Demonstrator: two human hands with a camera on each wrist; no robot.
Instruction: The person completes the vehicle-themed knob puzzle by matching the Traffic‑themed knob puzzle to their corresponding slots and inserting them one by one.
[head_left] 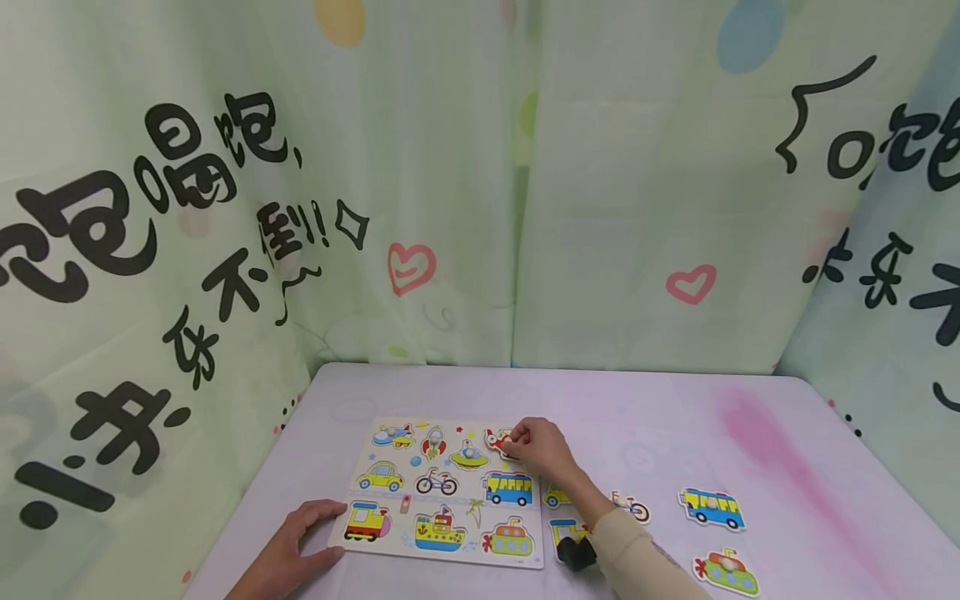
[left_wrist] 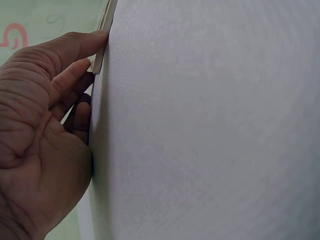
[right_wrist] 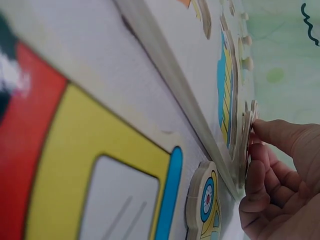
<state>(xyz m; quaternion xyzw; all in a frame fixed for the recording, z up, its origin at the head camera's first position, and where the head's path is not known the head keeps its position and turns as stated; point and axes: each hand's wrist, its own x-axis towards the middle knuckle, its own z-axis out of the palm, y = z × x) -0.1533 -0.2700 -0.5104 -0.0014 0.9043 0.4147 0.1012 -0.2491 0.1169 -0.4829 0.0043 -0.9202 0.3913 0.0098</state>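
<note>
A wooden puzzle board (head_left: 401,543) printed with vehicles lies on the table. My right hand (head_left: 542,446) is over its top right corner and pinches a red-and-white puzzle piece (head_left: 495,442) between thumb and fingers. In the right wrist view, that hand (right_wrist: 280,170) holds the piece's edge close to the board; its full picture is hidden. My left hand (head_left: 296,550) touches the board's left edge with thumb and fingertips spread apart. The left wrist view shows this hand (left_wrist: 45,120) low against the table, its thumb on the board's edge (left_wrist: 104,40).
Right of the board lie loose pieces: a yellow car (head_left: 555,497), a train (head_left: 564,528), a bicycle (head_left: 633,508), a blue bus (head_left: 712,508) and a green submarine (head_left: 727,572). My right forearm partly covers some. A printed curtain (head_left: 600,208) encloses the table (head_left: 652,408).
</note>
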